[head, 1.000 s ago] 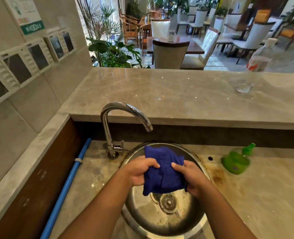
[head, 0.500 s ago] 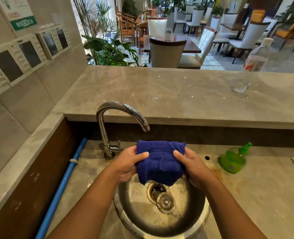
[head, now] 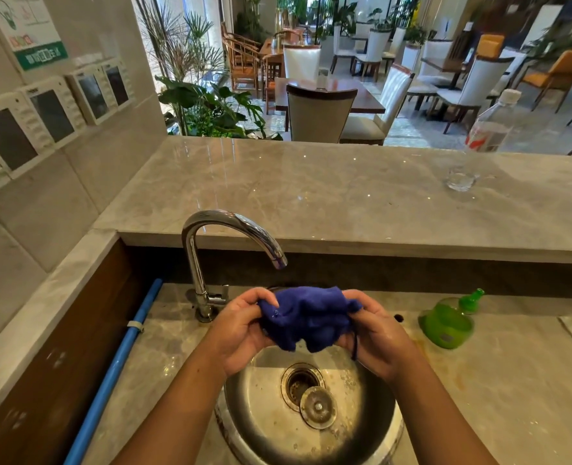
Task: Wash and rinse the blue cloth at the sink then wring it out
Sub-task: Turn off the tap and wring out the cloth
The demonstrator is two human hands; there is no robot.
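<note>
The blue cloth (head: pixel 306 317) is bunched up between both hands, held above the round steel sink (head: pixel 267 427). My left hand (head: pixel 241 330) grips its left side with the thumb on top. My right hand (head: pixel 376 337) grips its right side, and a dark thread hangs down over the palm. The chrome tap (head: pixel 230 226) arches over the basin with its spout just above and behind the cloth. No water is visibly running. The drain and its loose strainer plug (head: pixel 318 406) lie exposed in the basin.
A green soap dispenser (head: pixel 447 322) stands on the counter right of the sink. A raised marble ledge (head: pixel 311 193) behind carries a glass (head: pixel 459 179) and a plastic bottle (head: pixel 491 122). A blue pipe (head: pixel 116 364) runs along the left. Wall panels hang at left.
Both hands have lifted the cloth higher towards the tap spout and scrunched it from a folded pad into a crumpled bunch. The view has tilted slightly, showing more of the sink.
</note>
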